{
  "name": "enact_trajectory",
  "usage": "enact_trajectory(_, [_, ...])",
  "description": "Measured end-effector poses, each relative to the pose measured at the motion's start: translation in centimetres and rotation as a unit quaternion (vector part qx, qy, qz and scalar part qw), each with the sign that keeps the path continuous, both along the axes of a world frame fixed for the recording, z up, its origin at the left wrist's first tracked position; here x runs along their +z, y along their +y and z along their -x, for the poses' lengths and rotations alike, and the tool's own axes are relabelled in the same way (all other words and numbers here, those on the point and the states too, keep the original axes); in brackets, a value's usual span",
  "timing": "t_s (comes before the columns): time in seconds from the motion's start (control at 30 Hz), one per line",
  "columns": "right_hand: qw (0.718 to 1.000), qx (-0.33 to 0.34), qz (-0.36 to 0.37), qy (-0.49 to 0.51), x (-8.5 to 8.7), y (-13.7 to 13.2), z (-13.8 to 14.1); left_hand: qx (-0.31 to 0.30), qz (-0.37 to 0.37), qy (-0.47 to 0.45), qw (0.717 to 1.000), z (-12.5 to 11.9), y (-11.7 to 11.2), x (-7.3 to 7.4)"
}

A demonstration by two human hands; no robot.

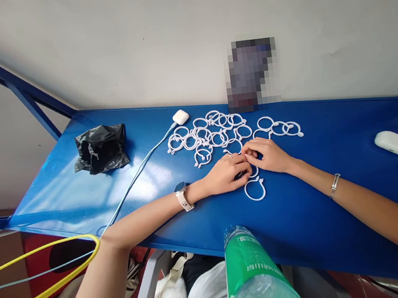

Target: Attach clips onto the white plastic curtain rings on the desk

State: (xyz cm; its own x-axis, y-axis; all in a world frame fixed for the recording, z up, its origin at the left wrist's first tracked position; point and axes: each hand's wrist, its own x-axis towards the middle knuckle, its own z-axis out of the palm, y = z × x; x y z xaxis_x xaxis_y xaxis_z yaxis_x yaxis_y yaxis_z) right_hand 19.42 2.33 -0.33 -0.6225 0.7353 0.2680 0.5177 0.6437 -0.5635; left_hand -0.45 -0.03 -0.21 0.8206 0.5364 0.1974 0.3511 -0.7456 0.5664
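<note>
Over the blue table, my left hand [229, 172] and my right hand [267, 154] meet fingertip to fingertip. Both have their fingers closed in a pinch around a white plastic ring [256, 173], mostly covered by the fingers. Just below them, another white ring [255, 190] with a small knobbed clasp hangs or lies close to the held one; whether they are linked I cannot tell. Beyond my left hand spreads a pile of similar white rings [215, 138], overlapping each other. A shorter group of rings [279, 128] lies past my right hand.
On the blue table [320, 192] are a crumpled black plastic bag [101, 149], a white charger [180, 117] with a pale cable [139, 168], and a white earbud case [394, 143]. A green-labelled bottle [252, 268] rises in front of me. A blurred-out object [251, 75] leans against the wall.
</note>
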Motion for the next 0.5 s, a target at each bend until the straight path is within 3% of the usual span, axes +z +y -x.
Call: enact_trajectory(0.5, [1.0,0.007,-0.005,-0.02,-0.41,0.21,-0.15,-0.005,-0.006,0.004,1.0,0.0,0.07,0.07])
